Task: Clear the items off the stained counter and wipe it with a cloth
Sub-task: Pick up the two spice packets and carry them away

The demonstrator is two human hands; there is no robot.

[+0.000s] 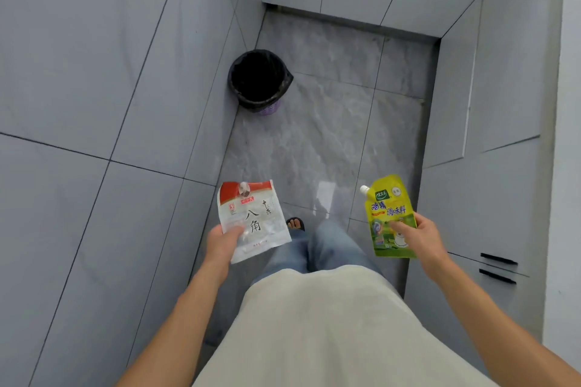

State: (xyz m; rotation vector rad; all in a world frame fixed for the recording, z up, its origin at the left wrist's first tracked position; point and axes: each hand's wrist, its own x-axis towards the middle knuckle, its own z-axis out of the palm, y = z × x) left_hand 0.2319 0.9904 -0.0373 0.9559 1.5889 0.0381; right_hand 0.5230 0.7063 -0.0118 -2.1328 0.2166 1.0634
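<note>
Person stands in a narrow tiled passage, looking down at both hands held out in front.

L hand [224, 242] pinches a flat red-and-white spice packet [255, 220] at its lower left corner, thumb on top w/ the other fingers hidden under it. Packet faces up, printed w/ large black Chinese characters, red band across the top edge. It hangs in the air above the floor, just left of the person's legs.

R hand [419, 237] grips a yellow-green spouted seasoning pouch [390, 213] at its lower right, thumb laid across the front. Pouch is upright, tilted a bit, white screw cap at its top left corner. Also in the air, close to the grey cabinet front on the right.

The two packs are well apart, one on each side of the body. No worktop in view.

Farther ahead, a purple bin w/ black liner [259, 80] sits on the grey marble-look floor [330, 122], tucked against the left wall. Bin's mouth is open and dark inside.

Below: beige shirt, blue jeans, one sandalled foot [295, 224] just beside the spice packet's right edge.
</note>
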